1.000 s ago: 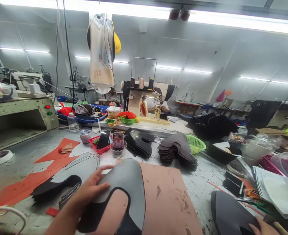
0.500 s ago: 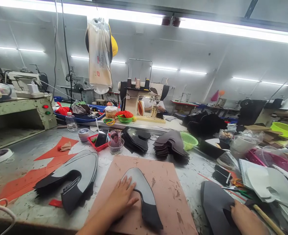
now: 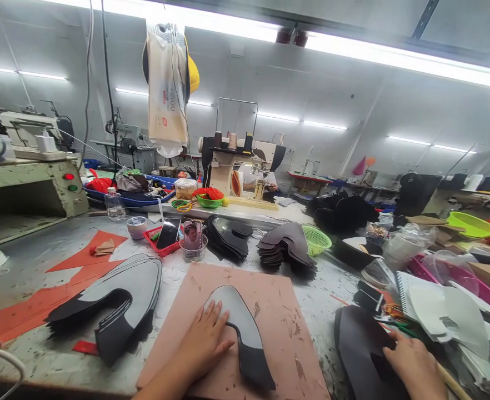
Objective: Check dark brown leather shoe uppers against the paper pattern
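Note:
My left hand (image 3: 207, 336) lies with fingers spread on a grey-and-black shoe upper piece (image 3: 245, 328), pressing it onto a worn pinkish board (image 3: 286, 311). At the right, my right hand (image 3: 414, 364) has its fingers closed at the edge of a dark shoe upper piece (image 3: 359, 344), on top of other dark pieces; its fingertips are partly hidden. Close by that hand is a wooden handle (image 3: 451, 383). Left of the board, a fanned stack of grey-and-black upper pieces (image 3: 145, 283) rests on the table.
Behind the board stand more stacks of dark upper pieces (image 3: 284, 244), a phone (image 3: 193, 236) propped in a clear cup, and a red basket (image 3: 155, 244). Papers (image 3: 445, 311) and a magenta basket (image 3: 424, 269) crowd the right. Beyond is a sewing machine (image 3: 220, 161), with a person partly visible behind it.
The view has shifted slightly. My left hand keeps its place on the upper piece. My right hand has moved a little at the right-hand stack, where the top piece now looks darker.

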Demonstrator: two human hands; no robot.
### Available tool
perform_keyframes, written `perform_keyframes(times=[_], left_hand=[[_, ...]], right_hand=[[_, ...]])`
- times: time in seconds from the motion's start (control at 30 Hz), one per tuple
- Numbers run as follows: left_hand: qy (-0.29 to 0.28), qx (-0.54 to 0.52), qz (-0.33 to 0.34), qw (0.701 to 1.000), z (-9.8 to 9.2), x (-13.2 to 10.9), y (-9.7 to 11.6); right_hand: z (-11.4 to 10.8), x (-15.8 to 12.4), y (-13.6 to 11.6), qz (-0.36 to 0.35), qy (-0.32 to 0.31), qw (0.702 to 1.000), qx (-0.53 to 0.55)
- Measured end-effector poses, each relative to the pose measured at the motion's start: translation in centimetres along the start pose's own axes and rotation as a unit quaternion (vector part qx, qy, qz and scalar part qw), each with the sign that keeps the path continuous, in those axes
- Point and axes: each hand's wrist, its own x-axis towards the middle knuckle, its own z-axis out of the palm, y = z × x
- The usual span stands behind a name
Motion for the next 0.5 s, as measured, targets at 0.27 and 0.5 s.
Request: perform_keyframes(times=[0.27,0.5], left_hand=[[-0.054,-0.009,-0.001,0.999,-1.6,0.2,0.4],[0.006,-0.208,0.035,0.978,-3.9,0.9,3.1]], right_hand=[[-8.8,-5.7,-11.0,-0.212,-0.079,0.974,0.030],[-14.2,-8.2,-16.3,-0.497,-0.002,0.833,0.243]])
